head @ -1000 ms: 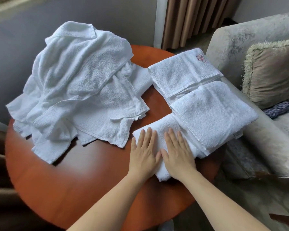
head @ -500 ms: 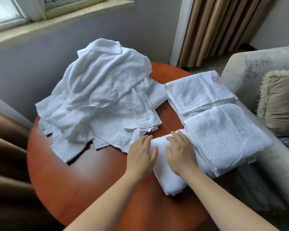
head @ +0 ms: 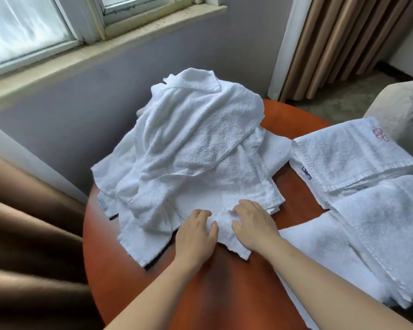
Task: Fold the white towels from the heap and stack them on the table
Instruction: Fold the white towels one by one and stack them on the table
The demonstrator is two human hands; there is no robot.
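While left hand [head: 196, 234] and right hand [head: 254, 226] pinch the heap's [head: 200, 144] edge, curled fingers [head: 200, 214] hide their tips.

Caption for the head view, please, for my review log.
The left hand and right hand grip the near edge of the towel heap on the round table, beside folded towels.

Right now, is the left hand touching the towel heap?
Touching. The head view shows the left hand on the white towel heap, fingers curled into its bunched near edge.

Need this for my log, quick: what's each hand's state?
Left hand: gripping a towel on the heap.
Right hand: gripping the same towel.
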